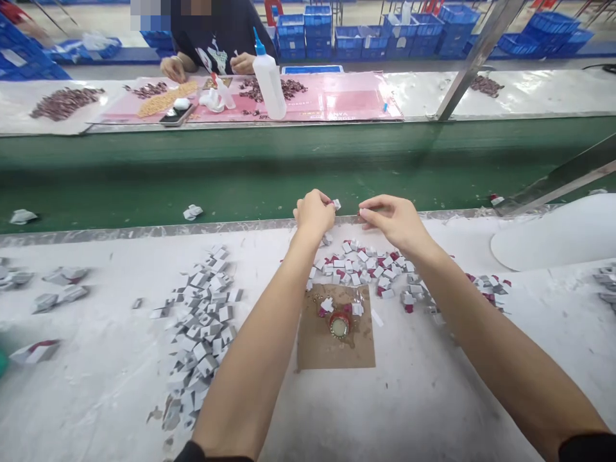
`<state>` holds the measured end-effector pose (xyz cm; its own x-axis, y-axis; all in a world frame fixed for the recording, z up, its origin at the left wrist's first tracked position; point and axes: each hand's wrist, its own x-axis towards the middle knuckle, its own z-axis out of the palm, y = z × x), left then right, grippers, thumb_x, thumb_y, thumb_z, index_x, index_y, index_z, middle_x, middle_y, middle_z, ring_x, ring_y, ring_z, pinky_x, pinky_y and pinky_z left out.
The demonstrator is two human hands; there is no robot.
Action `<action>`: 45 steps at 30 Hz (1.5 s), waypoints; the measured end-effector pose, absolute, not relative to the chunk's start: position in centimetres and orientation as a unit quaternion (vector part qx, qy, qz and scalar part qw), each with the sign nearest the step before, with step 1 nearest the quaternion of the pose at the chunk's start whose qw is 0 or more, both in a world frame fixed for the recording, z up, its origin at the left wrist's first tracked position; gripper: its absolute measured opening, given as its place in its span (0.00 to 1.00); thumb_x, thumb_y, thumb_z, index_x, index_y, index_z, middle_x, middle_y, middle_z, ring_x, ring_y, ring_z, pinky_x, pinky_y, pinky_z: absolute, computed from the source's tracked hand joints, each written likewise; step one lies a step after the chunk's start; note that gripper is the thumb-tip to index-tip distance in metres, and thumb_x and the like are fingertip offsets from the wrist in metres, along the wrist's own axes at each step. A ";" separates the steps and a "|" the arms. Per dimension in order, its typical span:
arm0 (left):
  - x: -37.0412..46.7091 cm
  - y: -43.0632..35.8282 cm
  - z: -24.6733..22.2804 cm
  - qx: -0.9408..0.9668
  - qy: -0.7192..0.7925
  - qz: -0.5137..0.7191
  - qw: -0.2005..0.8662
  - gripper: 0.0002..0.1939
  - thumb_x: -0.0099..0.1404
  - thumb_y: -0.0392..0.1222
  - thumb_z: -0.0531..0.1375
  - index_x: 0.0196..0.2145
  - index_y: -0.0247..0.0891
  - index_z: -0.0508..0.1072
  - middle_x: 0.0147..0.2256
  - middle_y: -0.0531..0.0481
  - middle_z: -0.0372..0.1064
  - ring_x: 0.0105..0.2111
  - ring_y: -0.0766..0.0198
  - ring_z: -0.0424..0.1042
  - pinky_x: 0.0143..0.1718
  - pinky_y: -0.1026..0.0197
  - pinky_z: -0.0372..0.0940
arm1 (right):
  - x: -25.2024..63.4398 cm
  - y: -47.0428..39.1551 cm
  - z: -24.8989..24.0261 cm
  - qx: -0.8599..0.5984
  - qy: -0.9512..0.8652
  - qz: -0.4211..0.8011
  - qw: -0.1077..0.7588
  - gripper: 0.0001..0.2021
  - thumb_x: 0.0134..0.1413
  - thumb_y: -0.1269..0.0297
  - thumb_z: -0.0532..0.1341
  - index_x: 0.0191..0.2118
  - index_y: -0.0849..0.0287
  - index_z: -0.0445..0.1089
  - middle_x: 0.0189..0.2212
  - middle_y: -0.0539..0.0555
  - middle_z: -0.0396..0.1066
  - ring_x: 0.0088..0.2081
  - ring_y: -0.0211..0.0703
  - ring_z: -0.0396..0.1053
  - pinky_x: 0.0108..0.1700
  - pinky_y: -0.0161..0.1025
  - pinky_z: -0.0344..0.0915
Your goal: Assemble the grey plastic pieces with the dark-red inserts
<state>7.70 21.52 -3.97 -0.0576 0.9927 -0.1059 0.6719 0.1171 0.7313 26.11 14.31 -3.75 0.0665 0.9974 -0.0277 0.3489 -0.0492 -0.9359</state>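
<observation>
My left hand [314,213] is closed in a pinch on a small white piece [336,205], above the far edge of the white table. A short way to its right hovers my right hand [395,221], thumb and fingertips nearly together; whatever they may hold is too small to make out. Below both hands spreads a loose cluster of white and dark-red pieces [362,255]. Nearer to me lies a brown square of card [315,350], wet with clear liquid. On it rest a bottle cap [339,326] and a few white and red pieces.
A heap of grey-white blocks [205,333] lies left of my forearm. Beyond the table runs a green conveyor belt [120,186] with a few scraps on it. A metal post [474,61] slants at the right. Across the belt, a person [212,42] sits near a squeeze bottle [270,83].
</observation>
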 end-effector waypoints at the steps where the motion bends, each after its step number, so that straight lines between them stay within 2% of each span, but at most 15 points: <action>1: 7.6 21.6 -3.9 0.609 0.687 0.257 0.302 0.11 0.70 0.32 0.69 0.34 0.42 0.72 0.47 0.35 0.82 0.64 0.34 0.72 0.67 0.33 0.63 | 26.2 12.9 -3.6 -0.590 -0.547 0.422 0.418 0.13 0.69 0.53 0.72 0.50 0.56 0.82 0.48 0.62 0.87 0.46 0.57 0.88 0.54 0.60 0.86; 4: 7.2 20.4 -3.3 0.605 0.696 0.271 0.276 0.07 0.70 0.32 0.69 0.39 0.40 0.75 0.57 0.29 0.77 0.70 0.26 0.63 0.70 0.29 0.57 | 26.1 9.1 -3.1 -0.533 -0.489 0.507 0.468 0.22 0.66 0.45 0.76 0.56 0.53 0.77 0.56 0.63 0.86 0.53 0.59 0.89 0.55 0.59 0.87; 6: 6.7 18.3 -2.3 0.625 0.673 0.288 0.272 0.07 0.73 0.32 0.66 0.46 0.41 0.77 0.59 0.32 0.76 0.69 0.33 0.66 0.71 0.34 0.59 | 25.7 7.1 -2.8 -0.500 -0.444 0.549 0.502 0.25 0.64 0.45 0.78 0.58 0.51 0.74 0.59 0.62 0.85 0.55 0.59 0.88 0.56 0.59 0.87; 8: 6.1 15.2 -1.2 0.661 0.606 0.311 0.315 0.08 0.77 0.34 0.61 0.49 0.44 0.79 0.56 0.40 0.79 0.62 0.44 0.73 0.65 0.43 0.66 | 25.2 5.5 -2.5 -0.490 -0.432 0.557 0.512 0.23 0.67 0.46 0.76 0.59 0.49 0.72 0.61 0.61 0.85 0.54 0.57 0.88 0.56 0.57 0.87; 10: 5.4 11.7 -0.1 0.677 0.517 0.328 0.409 0.10 0.81 0.39 0.58 0.47 0.45 0.81 0.50 0.46 0.83 0.50 0.52 0.78 0.54 0.51 0.71 | 24.5 4.2 -2.0 -0.495 -0.443 0.541 0.516 0.21 0.71 0.45 0.74 0.58 0.49 0.72 0.62 0.61 0.84 0.52 0.55 0.89 0.55 0.55 0.88; 14: 4.1 6.1 1.2 0.636 0.481 0.336 0.501 0.10 0.81 0.47 0.63 0.44 0.45 0.83 0.43 0.50 0.84 0.39 0.58 0.77 0.42 0.55 0.71 | 23.1 1.6 -0.8 -0.484 -0.465 0.514 0.535 0.14 0.72 0.50 0.75 0.53 0.49 0.76 0.62 0.58 0.84 0.52 0.52 0.89 0.56 0.51 0.88; 18: 3.1 2.3 0.9 0.636 0.487 0.366 0.474 0.07 0.80 0.43 0.64 0.47 0.47 0.84 0.45 0.50 0.85 0.44 0.56 0.79 0.46 0.53 0.74 | 22.6 -1.2 -0.1 -0.472 -0.483 0.540 0.502 0.07 0.75 0.57 0.74 0.53 0.46 0.82 0.61 0.56 0.85 0.53 0.53 0.89 0.53 0.49 0.89; 23: 2.6 -2.2 -0.4 0.630 0.494 0.368 0.473 0.07 0.83 0.40 0.62 0.50 0.46 0.82 0.49 0.48 0.84 0.51 0.55 0.81 0.52 0.51 0.75 | 23.1 -3.5 -1.0 -0.492 -0.500 0.557 0.443 0.04 0.72 0.57 0.76 0.48 0.44 0.89 0.47 0.54 0.90 0.47 0.51 0.90 0.49 0.42 0.90; 27: 1.6 -5.1 -0.9 0.670 0.525 0.348 0.393 0.06 0.83 0.38 0.64 0.53 0.46 0.80 0.49 0.48 0.83 0.52 0.54 0.80 0.54 0.50 0.76 | 23.9 -5.3 -1.8 -0.529 -0.518 0.551 0.385 0.08 0.69 0.52 0.78 0.49 0.45 0.90 0.46 0.55 0.91 0.46 0.54 0.91 0.46 0.41 0.90; 30: -0.7 -6.3 -1.7 0.692 0.618 0.330 0.173 0.07 0.82 0.35 0.63 0.53 0.42 0.80 0.47 0.45 0.82 0.51 0.51 0.78 0.55 0.47 0.74 | 24.9 -6.9 -2.5 -0.593 -0.576 0.454 0.333 0.08 0.73 0.52 0.73 0.51 0.43 0.89 0.49 0.52 0.90 0.50 0.54 0.91 0.49 0.42 0.90; 32: -2.7 -6.5 -2.6 0.663 0.695 0.277 0.019 0.08 0.81 0.37 0.63 0.53 0.38 0.81 0.48 0.38 0.79 0.51 0.44 0.76 0.56 0.40 0.72 | 25.7 -7.9 -3.2 -0.616 -0.622 0.369 0.313 0.07 0.75 0.55 0.70 0.50 0.42 0.88 0.49 0.50 0.90 0.52 0.55 0.90 0.53 0.45 0.89; 34: -4.6 -6.6 -3.4 0.623 0.757 0.192 -0.048 0.11 0.80 0.42 0.64 0.53 0.35 0.83 0.51 0.31 0.76 0.53 0.35 0.73 0.56 0.31 0.70 | 26.4 -8.6 -3.8 -0.619 -0.656 0.299 0.312 0.07 0.75 0.59 0.68 0.49 0.43 0.87 0.48 0.49 0.90 0.52 0.55 0.90 0.55 0.48 0.88; 36: -5.8 -6.5 -4.1 0.596 0.792 0.121 -0.045 0.13 0.80 0.45 0.63 0.51 0.35 0.84 0.54 0.28 0.75 0.54 0.29 0.71 0.55 0.25 0.69 | 26.8 -9.0 -4.1 -0.618 -0.677 0.255 0.308 0.07 0.76 0.62 0.67 0.49 0.45 0.86 0.48 0.50 0.90 0.51 0.54 0.89 0.53 0.47 0.88; 39: -6.3 -6.4 -4.6 0.591 0.799 0.110 -0.018 0.14 0.81 0.45 0.60 0.45 0.37 0.83 0.54 0.27 0.76 0.56 0.25 0.70 0.54 0.25 0.69 | 26.8 -8.9 -3.8 -0.611 -0.698 0.225 0.299 0.08 0.77 0.66 0.66 0.49 0.47 0.85 0.49 0.53 0.88 0.48 0.52 0.89 0.49 0.46 0.88; 45: -5.0 -6.2 -5.2 0.664 0.715 0.216 0.031 0.04 0.81 0.41 0.61 0.48 0.41 0.77 0.50 0.36 0.82 0.53 0.36 0.75 0.58 0.33 0.69 | 24.4 -7.5 -2.2 -0.610 -0.643 0.299 0.354 0.08 0.76 0.69 0.68 0.49 0.46 0.83 0.47 0.51 0.87 0.49 0.49 0.87 0.50 0.44 0.86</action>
